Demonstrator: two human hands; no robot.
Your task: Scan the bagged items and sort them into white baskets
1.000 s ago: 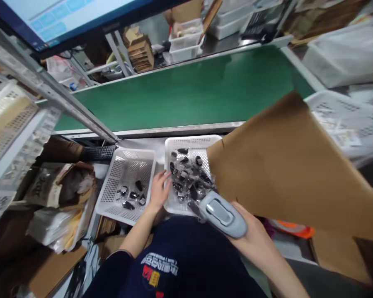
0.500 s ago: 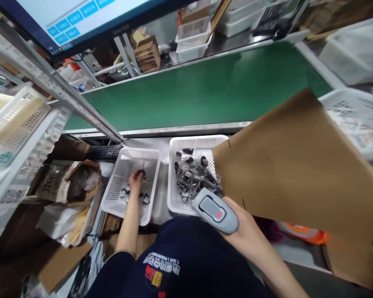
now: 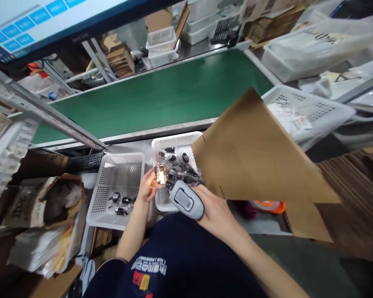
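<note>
My left hand [image 3: 146, 186] pinches a small clear bag [image 3: 159, 176] holding a dark part, lit orange by the scanner beam, over the gap between two white baskets. My right hand [image 3: 214, 209] grips a grey handheld scanner [image 3: 186, 200] aimed at that bag. The right basket [image 3: 166, 145] holds several bagged black parts. The left basket [image 3: 124, 159] has a few bagged parts lying at its near end.
A big brown cardboard sheet [image 3: 251, 153] leans over the right basket. A green conveyor belt [image 3: 155, 99] runs behind. A monitor [image 3: 49, 16], a keyboard [image 3: 83, 161], a slanted metal rail [image 3: 49, 120], open boxes at the left and white crates [image 3: 304, 109] at the right surround me.
My left hand left the left basket, moved right and now holds up a bagged part in front of the scanner. The scanner shifted left toward it; the camera swung right.
</note>
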